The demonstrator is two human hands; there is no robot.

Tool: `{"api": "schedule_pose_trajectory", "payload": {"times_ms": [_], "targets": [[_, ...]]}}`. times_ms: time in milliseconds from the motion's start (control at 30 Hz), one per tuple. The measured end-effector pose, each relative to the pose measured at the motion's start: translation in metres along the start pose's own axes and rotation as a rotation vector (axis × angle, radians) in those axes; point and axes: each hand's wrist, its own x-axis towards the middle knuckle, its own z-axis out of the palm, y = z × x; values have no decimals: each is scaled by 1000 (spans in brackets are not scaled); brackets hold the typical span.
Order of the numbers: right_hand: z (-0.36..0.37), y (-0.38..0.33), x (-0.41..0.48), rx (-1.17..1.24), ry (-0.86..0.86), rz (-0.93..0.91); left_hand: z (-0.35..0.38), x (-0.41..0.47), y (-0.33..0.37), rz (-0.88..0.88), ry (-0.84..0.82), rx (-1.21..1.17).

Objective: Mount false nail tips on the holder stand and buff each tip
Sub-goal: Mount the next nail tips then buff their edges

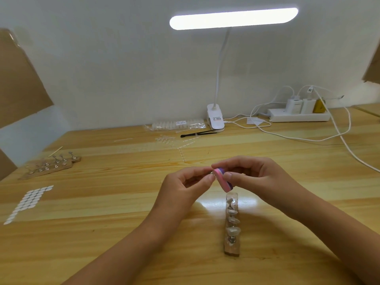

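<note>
In the middle of the frame, both hands are working close together, lifted above the bench (123, 233). The right hand (253, 173) is holding a pink and purple buffer block (223, 181), with its grip closed on the block between thumb and fingers. The left hand (185, 184) is pinching a small shiny peg (211, 173) in a tight grip and pressing it against the block's pink face. The hands are probably meeting like this so the little piece is staying steady while the block is rubbing it.

Just below the hands, the holder stand (232, 251) is lying on the bench, pointing away from the person. A row of nail tips (233, 230) is sitting on its pegs, close by and easy to reach.

The lamp (233, 18) at the top of the frame is shining down on the work.

The block and the fingers are hiding the peg's end, so I cannot tell if a nail tip is sitting on it. At the left of the frame, a second stand (51, 167) is looking too small and blurry to show any tips.
</note>
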Motion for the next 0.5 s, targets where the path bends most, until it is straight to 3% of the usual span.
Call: {"api": "schedule_pose_trajectory", "payload": {"times_ms": [100, 233, 367, 500], "targets": [[2, 2, 1, -1, 51, -3, 2, 0, 0, 5, -25, 30], [-1, -1, 1, -30, -11, 21, -1, 0, 1, 2, -3, -8], [0, 1, 1, -2, 67, 15, 3, -1, -1, -2, -17, 22], [-1, 1, 1, 46, 9, 67, 1, 1, -1, -13, 7, -15]]}}
